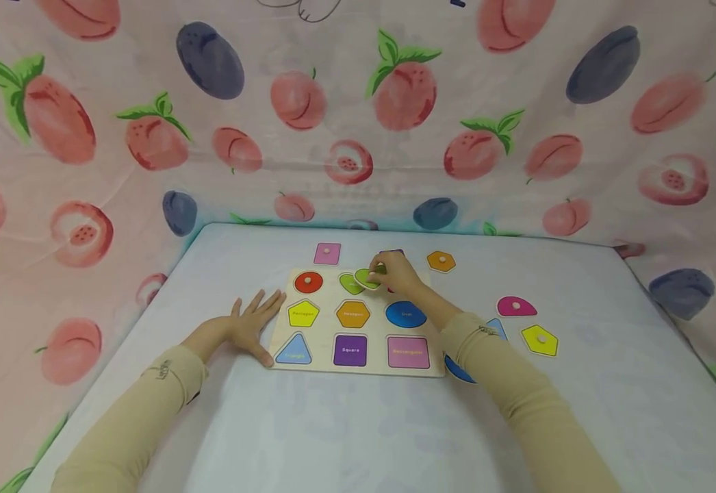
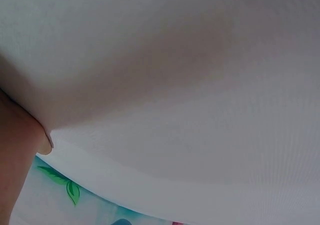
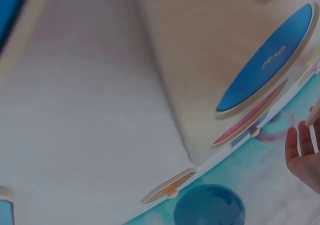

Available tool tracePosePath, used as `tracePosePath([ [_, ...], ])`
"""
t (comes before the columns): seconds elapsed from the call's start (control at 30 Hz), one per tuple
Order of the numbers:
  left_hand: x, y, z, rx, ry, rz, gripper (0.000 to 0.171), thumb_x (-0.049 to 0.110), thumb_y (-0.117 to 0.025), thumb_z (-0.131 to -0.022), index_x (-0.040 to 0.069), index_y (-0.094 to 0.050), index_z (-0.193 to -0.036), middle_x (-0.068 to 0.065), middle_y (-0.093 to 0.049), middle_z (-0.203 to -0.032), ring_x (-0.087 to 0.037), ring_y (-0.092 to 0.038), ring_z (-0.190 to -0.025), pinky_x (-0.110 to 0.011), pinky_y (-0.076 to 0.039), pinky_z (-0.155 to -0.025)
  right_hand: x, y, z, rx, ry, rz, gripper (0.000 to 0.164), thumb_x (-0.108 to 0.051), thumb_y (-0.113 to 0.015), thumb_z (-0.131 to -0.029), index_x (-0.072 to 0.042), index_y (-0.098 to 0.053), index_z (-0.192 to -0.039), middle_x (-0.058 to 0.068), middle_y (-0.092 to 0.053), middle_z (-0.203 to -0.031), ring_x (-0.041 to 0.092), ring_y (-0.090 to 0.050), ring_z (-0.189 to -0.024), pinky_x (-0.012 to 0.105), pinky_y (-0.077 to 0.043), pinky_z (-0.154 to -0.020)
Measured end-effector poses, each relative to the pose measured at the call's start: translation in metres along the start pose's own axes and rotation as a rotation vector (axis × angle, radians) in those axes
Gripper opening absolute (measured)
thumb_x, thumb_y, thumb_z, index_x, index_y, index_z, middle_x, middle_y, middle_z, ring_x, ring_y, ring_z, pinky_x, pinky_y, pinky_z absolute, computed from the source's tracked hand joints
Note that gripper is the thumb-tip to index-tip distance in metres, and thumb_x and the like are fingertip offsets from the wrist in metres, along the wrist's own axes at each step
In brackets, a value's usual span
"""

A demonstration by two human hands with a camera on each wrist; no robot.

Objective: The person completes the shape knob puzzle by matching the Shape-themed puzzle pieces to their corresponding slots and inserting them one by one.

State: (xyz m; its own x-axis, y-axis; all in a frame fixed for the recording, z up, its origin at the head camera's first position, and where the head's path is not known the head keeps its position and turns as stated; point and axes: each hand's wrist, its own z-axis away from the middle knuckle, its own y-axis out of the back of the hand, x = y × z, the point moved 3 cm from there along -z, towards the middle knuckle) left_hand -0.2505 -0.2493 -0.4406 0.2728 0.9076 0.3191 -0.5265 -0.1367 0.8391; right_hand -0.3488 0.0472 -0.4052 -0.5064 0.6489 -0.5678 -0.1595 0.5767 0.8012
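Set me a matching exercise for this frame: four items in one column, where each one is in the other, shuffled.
1. green heart piece
2. red circle piece
3. yellow knobbed pentagon
4. left hand

A. on the white surface, right of the board
B. spread at the board's left edge
C. held by the right hand
D. on the board, in its far left corner

Pairs: 1-C, 2-D, 3-A, 4-B

Beige sleeves [image 1: 118, 421] bear dark lettering [image 1: 163, 370] at the cuffs [image 1: 187, 368]
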Motion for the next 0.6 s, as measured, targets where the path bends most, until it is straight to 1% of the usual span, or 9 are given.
tracePosePath([
  [0.13,0.001,0.002,0.000,0.001,-0.002,0.004,0.136,0.058,-0.081,-0.058,0.007,0.005,-0.151,-0.016,0.013,-0.158,-0.044,0.017,-0.142,-0.072,0.013,-0.104,-0.007,-0.005,-0.005,0.003,-0.011,0.013,0.015,-0.014,-0.070,-0.084,0.000,-0.069,-0.088,0.015,-0.069,-0.099,0.029,-0.060,-0.101,0.040,-0.047,-0.098],
  [0.2,0.001,0.002,0.000,-0.002,-0.003,0.004,0.136,0.058,-0.081,-0.058,0.007,0.005,-0.151,-0.016,0.013,-0.158,-0.044,0.017,-0.142,-0.072,0.013,-0.104,-0.009,-0.009,-0.007,-0.006,-0.037,0.023,0.016,-0.016,-0.070,-0.084,0.000,-0.068,-0.088,0.015,-0.068,-0.102,0.030,-0.059,-0.105,0.042,-0.043,-0.103],
  [0.37,0.001,0.000,0.000,-0.013,-0.003,0.003,0.136,0.059,-0.080,-0.059,0.007,0.006,-0.151,-0.016,0.014,-0.158,-0.044,0.018,-0.142,-0.072,0.013,-0.104,-0.014,-0.020,-0.011,-0.022,-0.093,0.022,0.017,-0.018,-0.070,-0.084,-0.001,-0.069,-0.089,0.015,-0.068,-0.106,0.030,-0.058,-0.109,0.042,-0.041,-0.105],
  [0.5,0.002,0.000,0.001,-0.010,-0.009,0.009,0.136,0.058,-0.080,-0.059,0.007,0.006,-0.151,-0.016,0.013,-0.158,-0.044,0.017,-0.142,-0.072,0.013,-0.104,-0.017,-0.028,-0.015,-0.008,-0.124,0.030,0.017,-0.018,-0.071,-0.084,-0.002,-0.069,-0.088,0.013,-0.068,-0.105,0.028,-0.059,-0.104,0.038,-0.046,-0.099],
  [0.6,0.003,0.001,0.001,-0.004,-0.015,0.018,0.136,0.058,-0.080,-0.059,0.007,0.005,-0.151,-0.016,0.013,-0.158,-0.044,0.017,-0.142,-0.072,0.013,-0.104,-0.017,-0.032,-0.016,0.002,-0.157,0.043,0.017,-0.019,-0.071,-0.084,-0.003,-0.070,-0.088,0.012,-0.069,-0.103,0.025,-0.059,-0.096,0.036,-0.049,-0.092],
])
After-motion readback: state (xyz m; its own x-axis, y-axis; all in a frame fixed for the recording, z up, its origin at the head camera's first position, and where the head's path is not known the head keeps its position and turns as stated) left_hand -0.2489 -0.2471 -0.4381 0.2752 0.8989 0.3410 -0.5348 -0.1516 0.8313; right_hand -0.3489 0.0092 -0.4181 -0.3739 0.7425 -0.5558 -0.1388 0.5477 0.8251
